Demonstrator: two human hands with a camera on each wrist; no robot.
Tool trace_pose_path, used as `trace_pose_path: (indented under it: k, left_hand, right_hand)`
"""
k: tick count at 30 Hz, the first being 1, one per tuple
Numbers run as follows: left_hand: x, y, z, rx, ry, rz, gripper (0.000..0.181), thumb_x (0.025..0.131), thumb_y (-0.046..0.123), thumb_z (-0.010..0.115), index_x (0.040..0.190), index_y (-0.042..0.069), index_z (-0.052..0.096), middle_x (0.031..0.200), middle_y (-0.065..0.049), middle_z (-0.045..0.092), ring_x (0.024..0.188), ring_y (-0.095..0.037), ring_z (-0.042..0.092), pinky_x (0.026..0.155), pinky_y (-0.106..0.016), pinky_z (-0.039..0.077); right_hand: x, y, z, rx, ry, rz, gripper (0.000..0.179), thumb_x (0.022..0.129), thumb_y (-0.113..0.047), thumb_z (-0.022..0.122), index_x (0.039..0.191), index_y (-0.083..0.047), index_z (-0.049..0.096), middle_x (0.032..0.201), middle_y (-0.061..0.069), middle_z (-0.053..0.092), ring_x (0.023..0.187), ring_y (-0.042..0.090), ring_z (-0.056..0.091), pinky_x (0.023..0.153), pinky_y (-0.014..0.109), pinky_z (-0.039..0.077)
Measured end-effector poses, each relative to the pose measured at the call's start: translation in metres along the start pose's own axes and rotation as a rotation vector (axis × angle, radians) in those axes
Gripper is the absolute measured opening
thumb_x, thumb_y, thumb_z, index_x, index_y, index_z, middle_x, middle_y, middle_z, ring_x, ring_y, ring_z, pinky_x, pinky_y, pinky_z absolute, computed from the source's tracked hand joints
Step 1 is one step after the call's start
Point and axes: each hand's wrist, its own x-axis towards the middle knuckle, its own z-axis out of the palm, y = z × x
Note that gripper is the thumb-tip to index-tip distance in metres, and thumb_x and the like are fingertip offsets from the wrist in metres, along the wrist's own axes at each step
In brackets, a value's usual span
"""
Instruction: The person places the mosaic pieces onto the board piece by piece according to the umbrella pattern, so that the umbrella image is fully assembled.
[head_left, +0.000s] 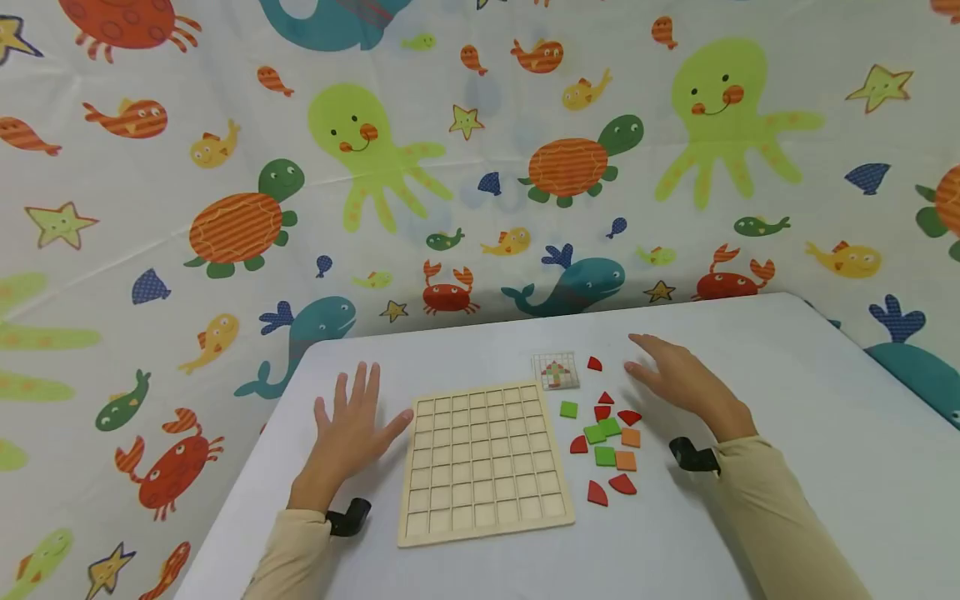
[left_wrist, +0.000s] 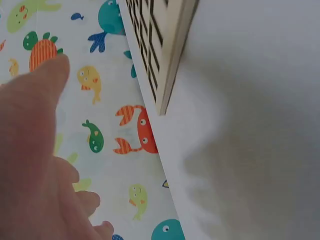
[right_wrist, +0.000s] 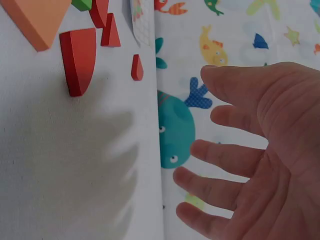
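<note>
Just right of the wooden grid board lie the loose pieces: green squares, orange squares, red curved pieces and a small red triangle. They look light, stiff and thick enough to pinch by opposite edges; their smooth, painted-looking faces may slide a little on the table, and the narrow tips of the red ones would give poor hold, so the sides are safer. Breakage seems unlikely. Two green squares lie touching or overlapping, I cannot tell which, so a pinch there could drag both. The board itself looks flat and rigid, best steadied by its raised rim; its cells hold no pieces.

Beyond the pieces and to the board's right is the right hand, raised, fingers spread apart, holding nothing. Left of the board, the left hand is likewise empty, fingers apart, thumb toward the rim.

By the board's far right corner lies a pattern card, thin-looking and easily nudged by a passing sleeve. Under the board spreads the white table; past its far side hangs a sea-creature cloth, clear of the work
</note>
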Motion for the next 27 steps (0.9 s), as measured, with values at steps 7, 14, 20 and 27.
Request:
trace_pose_path:
  k: [7,14,20,27]
  left_hand:
    - [-0.027,0.007,0.007,-0.022,-0.012,0.059,0.122,0.094,0.072,0.065,0.168,-0.006,0.007,0.176,-0.029,0.002,0.160,-0.051,-0.002,0.118,-0.078,-0.005]
    - [-0.045,0.018,0.011,-0.017,-0.007,0.111,0.126,0.090,0.073,0.069,0.167,-0.009,0.012,0.176,-0.028,0.007,0.161,-0.050,0.004,0.119,-0.077,-0.001]
    - [-0.061,0.025,0.017,-0.013,-0.128,0.104,0.131,0.086,0.081,0.065,0.168,-0.006,0.013,0.176,-0.026,0.007,0.161,-0.048,0.003,0.119,-0.078,0.000]
    - [-0.078,0.030,0.025,-0.092,-0.294,0.080,0.138,0.078,0.082,0.074,0.169,-0.004,0.015,0.176,-0.023,0.014,0.161,-0.047,0.008,0.121,-0.075,0.001]
  right_hand:
    - [0.004,-0.009,0.005,0.041,-0.056,0.018,0.067,0.107,-0.028,0.068,0.161,0.003,0.041,0.160,0.033,0.044,0.147,0.054,0.039,0.114,0.068,0.037]
    - [0.002,-0.008,0.009,0.041,-0.051,0.002,0.066,0.107,-0.028,0.068,0.161,0.002,0.043,0.159,0.032,0.045,0.146,0.054,0.040,0.113,0.068,0.039]
    - [0.000,-0.008,0.011,0.060,-0.057,-0.020,0.065,0.107,-0.027,0.068,0.160,0.001,0.044,0.159,0.031,0.045,0.147,0.053,0.040,0.113,0.068,0.038]
    - [-0.001,-0.013,0.014,0.071,-0.107,-0.024,0.058,0.105,-0.023,0.072,0.154,0.001,0.053,0.148,0.030,0.058,0.136,0.050,0.053,0.109,0.062,0.047]
